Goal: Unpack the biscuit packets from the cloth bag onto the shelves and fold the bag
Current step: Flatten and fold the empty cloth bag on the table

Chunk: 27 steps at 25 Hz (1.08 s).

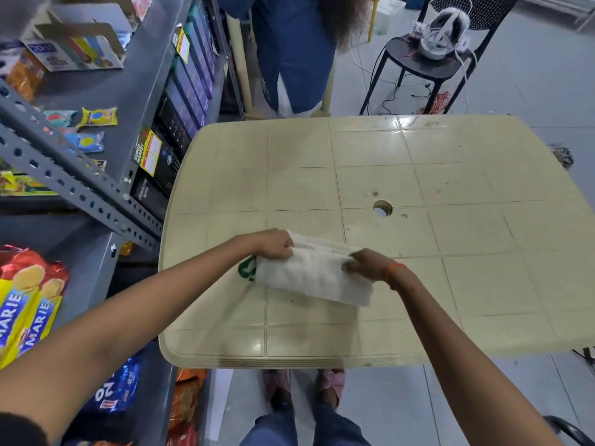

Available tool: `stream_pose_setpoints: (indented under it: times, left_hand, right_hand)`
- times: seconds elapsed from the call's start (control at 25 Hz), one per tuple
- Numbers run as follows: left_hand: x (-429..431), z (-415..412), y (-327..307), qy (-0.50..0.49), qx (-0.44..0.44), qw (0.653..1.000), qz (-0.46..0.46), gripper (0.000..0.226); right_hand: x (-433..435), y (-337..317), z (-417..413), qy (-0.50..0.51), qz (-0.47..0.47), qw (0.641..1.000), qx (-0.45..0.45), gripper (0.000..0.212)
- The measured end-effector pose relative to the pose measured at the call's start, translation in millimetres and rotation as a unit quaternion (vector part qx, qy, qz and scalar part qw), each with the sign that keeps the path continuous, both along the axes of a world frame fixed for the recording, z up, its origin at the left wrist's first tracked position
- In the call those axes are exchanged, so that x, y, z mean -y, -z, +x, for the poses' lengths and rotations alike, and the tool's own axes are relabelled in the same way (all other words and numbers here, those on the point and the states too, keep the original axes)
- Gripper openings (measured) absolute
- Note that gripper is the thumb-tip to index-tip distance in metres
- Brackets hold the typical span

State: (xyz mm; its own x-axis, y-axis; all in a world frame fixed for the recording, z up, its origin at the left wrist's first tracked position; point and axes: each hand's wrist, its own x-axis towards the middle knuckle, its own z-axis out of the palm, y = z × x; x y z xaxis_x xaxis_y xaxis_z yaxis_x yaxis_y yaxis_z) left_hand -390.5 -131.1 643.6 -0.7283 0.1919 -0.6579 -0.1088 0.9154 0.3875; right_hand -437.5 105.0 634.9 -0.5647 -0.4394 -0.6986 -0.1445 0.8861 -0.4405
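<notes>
Two hands (277, 244) (367, 264) gripping folded bag (309, 275)

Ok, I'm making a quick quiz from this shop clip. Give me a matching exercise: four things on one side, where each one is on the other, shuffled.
Things:
1. cloth bag
2. Marie packets
3. round hole
4. black stool

Places:
A. on the floor beyond the table's far edge
B. near the middle of the table top
C. on the low shelf at the left
D. on the table, held at each end by the left hand and right hand

Pairs: 1-D, 2-C, 3-B, 4-A
</notes>
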Motion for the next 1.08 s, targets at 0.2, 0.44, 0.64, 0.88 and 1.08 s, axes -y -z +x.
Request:
stream_pose_setpoints:
  times: [0.2,0.44,0.64,0.88,1.08]
  left_hand:
    - [8.8,-18.0,24.6,-0.239,-0.185,0.952,0.043,0.025]
    - [-18.7,-28.9,42.2,-0.132,-0.340,0.921,-0.139,0.042]
    - [-8.4,18.5,89.9,0.162,-0.255,0.934,-0.189,0.088]
    - [-4.0,24.1,89.3,0.100,-0.209,0.952,-0.201,0.063]
    - [32.6,120.9,73.9,0.039,-0.219,0.949,-0.224,0.061]
  right_hand:
    - [23.1,25.9,-9.3,0.101,0.028,0.953,-0.285,0.026]
    - [31.1,53.1,9.2,-0.011,0.021,0.917,-0.399,0.065]
    - [19.3,93.4,23.3,-0.124,0.087,0.952,-0.267,0.098]
    - [37.8,94.8,16.3,-0.135,0.084,0.954,-0.252,0.077]
    - [83.1,88.0,74.2,-0.251,0.051,0.940,-0.226,0.081]
